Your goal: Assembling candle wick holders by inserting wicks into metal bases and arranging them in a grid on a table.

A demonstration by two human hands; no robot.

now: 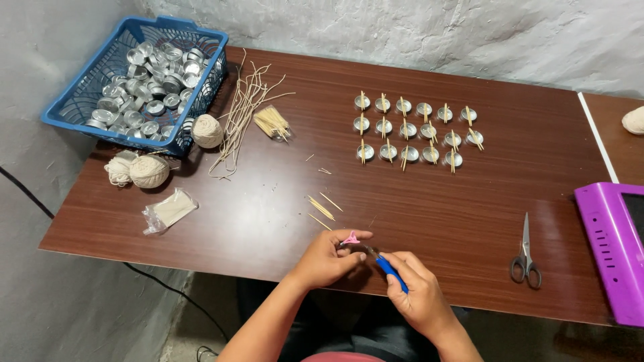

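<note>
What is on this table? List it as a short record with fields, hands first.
left hand: pinches a small pink piece
right hand: holds a blue-handled tool, tip at the pink piece
centre: loose sticks
far side: rows of small metal cups with sticks across them
left: blue basket of metal cups, balls of string
right: scissors

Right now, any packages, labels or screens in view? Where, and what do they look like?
Clear plastic packet: table's left front, flat, pale contents.
Clear bag of wooden sticks: beside the loose wick strands, small, tan.
Purple device: right edge, boxy, dark screen panel.
</note>
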